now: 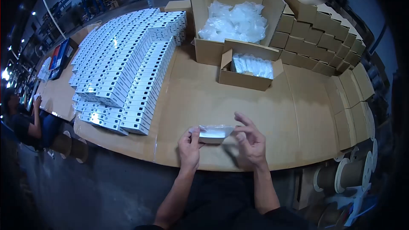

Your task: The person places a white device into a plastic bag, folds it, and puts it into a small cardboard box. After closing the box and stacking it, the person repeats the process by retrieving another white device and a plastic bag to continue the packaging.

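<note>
My left hand (188,148) grips the left end of a small open white carton (211,139), its thumb on the near side. The carton is tilted toward me above the table, and a pale, shiny surface shows inside it. At its right end is my right hand (252,144), with fingers apart and fingertips right at the carton's edge. Ahead stands an open cardboard box (243,79) holding several clear plastic-wrapped packets (252,66). To the left, rows of similar white cartons (128,59) are stacked high on the cardboard-covered table (204,102).
Behind the open box is a large carton (208,53) full of clear plastic bags (234,21). Brown boxes (315,38) are piled at the back right, with more along the right edge (351,106). Spools (353,172) stand below right. Another person (27,121) sits at far left.
</note>
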`<state>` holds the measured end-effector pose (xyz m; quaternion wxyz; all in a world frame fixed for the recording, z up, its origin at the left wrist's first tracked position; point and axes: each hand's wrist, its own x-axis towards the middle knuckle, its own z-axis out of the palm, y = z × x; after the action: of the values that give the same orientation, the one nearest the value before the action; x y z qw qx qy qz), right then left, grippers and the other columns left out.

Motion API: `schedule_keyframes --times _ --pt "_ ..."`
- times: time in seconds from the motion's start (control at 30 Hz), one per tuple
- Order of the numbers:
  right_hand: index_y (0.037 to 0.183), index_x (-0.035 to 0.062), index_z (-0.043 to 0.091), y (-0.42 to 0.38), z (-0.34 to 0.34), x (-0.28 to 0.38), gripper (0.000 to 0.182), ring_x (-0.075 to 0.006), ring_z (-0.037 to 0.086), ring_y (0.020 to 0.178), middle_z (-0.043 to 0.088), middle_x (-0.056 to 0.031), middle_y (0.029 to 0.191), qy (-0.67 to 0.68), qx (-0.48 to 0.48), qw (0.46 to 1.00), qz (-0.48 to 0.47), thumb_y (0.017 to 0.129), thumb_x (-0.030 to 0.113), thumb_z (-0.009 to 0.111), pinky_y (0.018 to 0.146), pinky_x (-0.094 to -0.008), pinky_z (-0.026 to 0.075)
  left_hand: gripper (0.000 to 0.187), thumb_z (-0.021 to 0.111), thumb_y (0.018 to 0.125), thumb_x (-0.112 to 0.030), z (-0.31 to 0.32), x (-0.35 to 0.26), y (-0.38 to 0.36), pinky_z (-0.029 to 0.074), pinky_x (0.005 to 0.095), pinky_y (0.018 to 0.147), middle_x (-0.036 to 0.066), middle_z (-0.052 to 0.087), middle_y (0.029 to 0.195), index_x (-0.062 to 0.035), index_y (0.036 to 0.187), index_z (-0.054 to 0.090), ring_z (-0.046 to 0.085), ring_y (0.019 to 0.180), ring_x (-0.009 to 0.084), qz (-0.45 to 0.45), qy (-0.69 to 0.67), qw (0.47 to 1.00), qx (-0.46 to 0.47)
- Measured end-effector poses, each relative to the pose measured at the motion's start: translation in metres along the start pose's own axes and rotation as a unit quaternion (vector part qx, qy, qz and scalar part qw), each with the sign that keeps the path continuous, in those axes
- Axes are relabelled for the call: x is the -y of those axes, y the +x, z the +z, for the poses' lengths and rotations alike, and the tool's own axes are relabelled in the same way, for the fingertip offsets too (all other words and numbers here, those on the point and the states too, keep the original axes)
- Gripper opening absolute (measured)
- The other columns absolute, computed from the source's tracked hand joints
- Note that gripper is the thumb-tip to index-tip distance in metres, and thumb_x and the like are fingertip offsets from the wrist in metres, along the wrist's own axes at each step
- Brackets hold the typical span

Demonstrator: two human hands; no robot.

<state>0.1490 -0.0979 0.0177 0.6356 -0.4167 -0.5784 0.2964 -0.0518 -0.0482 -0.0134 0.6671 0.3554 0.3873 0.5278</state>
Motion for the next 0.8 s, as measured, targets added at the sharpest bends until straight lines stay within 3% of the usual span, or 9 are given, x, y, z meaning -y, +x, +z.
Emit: schedule_keyframes --times 0.03,0.13,0.23,0.43,0.53,0.57,0.67,0.7,0.8 --pt "0.111 0.0031 0.076 -0.003 0.003 0.007 0.021 -0.0252 0.053 0.137 0.048 -0.0206 0.155 -0.003 0.049 0.997 0.061 0.09 0.003 0.075 0.107 -0.0413 0.048 0.028 0.055 0.109 -0.027 0.003 0.0 -0.001 0.064 0.0396 0.082 0.011 0.069 0.105 0.0 0.11 0.064 0.073 0.095 0.021 -0.003 0.001 1.0 0.0" --pt "0.116 0.005 0.077 -0.004 0.019 0.011 0.03 -0.027 0.065 0.119 0.067 -0.0169 0.132 -0.074 0.114 0.986 0.099 0.086 0.001 0.078 0.101 -0.0381 0.052 0.03 0.052 0.11 -0.028 0.007 0.006 -0.002 0.064 0.0389 0.082 0.011 0.07 0.107 -0.0006 0.113 0.063 0.072 0.095 0.02 -0.011 -0.003 1.0 0.007" --pt "0.114 0.0046 0.077 0.005 0.025 0.024 0.033 -0.0279 0.069 0.111 0.074 -0.0158 0.118 -0.008 0.048 0.972 0.23 0.082 -0.001 0.08 0.098 -0.0385 0.054 0.033 0.047 0.112 -0.031 0.004 0.007 -0.004 0.064 0.039 0.082 0.011 0.07 0.106 -0.0004 0.115 0.061 0.072 0.094 0.0209 -0.013 -0.022 0.999 0.02" --pt "0.11 0.0051 0.078 0.003 0.013 0.006 0.032 -0.0312 0.065 0.122 0.074 -0.014 0.121 -0.112 0.103 0.979 0.136 0.079 0.005 0.084 0.106 -0.0436 0.05 0.037 0.043 0.113 -0.034 -0.007 -0.003 0.0 0.064 0.0421 0.083 0.016 0.068 0.109 0.0 0.112 0.057 0.072 0.1 0.026 -0.063 0.014 0.997 0.046" --pt "0.109 0.0053 0.078 0.004 0.006 0.006 0.031 -0.0341 0.06 0.129 0.072 -0.0125 0.126 -0.124 0.096 0.983 0.093 0.08 0.008 0.084 0.109 -0.0453 0.047 0.041 0.04 0.113 -0.036 0.002 -0.021 -0.004 0.065 0.0443 0.085 0.019 0.06 0.126 0.0005 0.125 0.053 0.069 0.109 0.029 -0.025 -0.024 0.997 0.069" --pt "0.109 0.0053 0.078 0.005 0.004 0.008 0.03 -0.035 0.058 0.131 0.072 -0.0119 0.128 -0.126 0.093 0.985 0.073 0.08 0.008 0.084 0.11 -0.0456 0.046 0.039 0.051 0.11 -0.023 -0.002 -0.027 -0.004 0.063 0.0438 0.091 0.02 0.049 0.141 0.0004 0.141 0.045 0.064 0.119 0.0283 -0.019 -0.081 0.989 0.12" --pt "0.108 0.0054 0.078 0.008 -0.001 0.014 0.029 -0.0366 0.056 0.132 0.07 -0.0107 0.13 -0.139 0.083 0.985 0.059 0.08 0.012 0.084 0.111 -0.0467 0.046 0.049 0.063 0.101 -0.005 -0.009 -0.027 -0.004 0.059 0.0399 0.099 0.018 0.048 0.145 0.0009 0.146 0.045 0.06 0.124 0.026 0.01 0.063 0.963 0.261" --pt "0.11 0.0058 0.077 0.01 -0.005 0.017 0.031 -0.0363 0.057 0.129 0.071 -0.0106 0.128 -0.187 0.104 0.976 0.044 0.08 0.012 0.084 0.109 -0.0461 0.047 0.048 0.069 0.092 0.008 -0.006 -0.028 -0.002 0.055 0.0341 0.104 0.016 0.051 0.145 0.0025 0.137 0.056 0.057 0.127 0.0228 0.102 0.131 0.949 0.268" --pt "0.112 0.0066 0.076 0.02 -0.013 0.034 0.033 -0.0348 0.062 0.118 0.072 -0.0099 0.12 -0.281 0.168 0.944 0.037 0.081 0.011 0.082 0.1 -0.0439 0.051 0.034 0.069 0.093 0.005 -0.01 -0.027 0.009 0.053 0.0308 0.102 0.016 0.051 0.146 0.0025 0.127 0.065 0.057 0.127 0.0221 0.027 0.142 0.949 0.282"
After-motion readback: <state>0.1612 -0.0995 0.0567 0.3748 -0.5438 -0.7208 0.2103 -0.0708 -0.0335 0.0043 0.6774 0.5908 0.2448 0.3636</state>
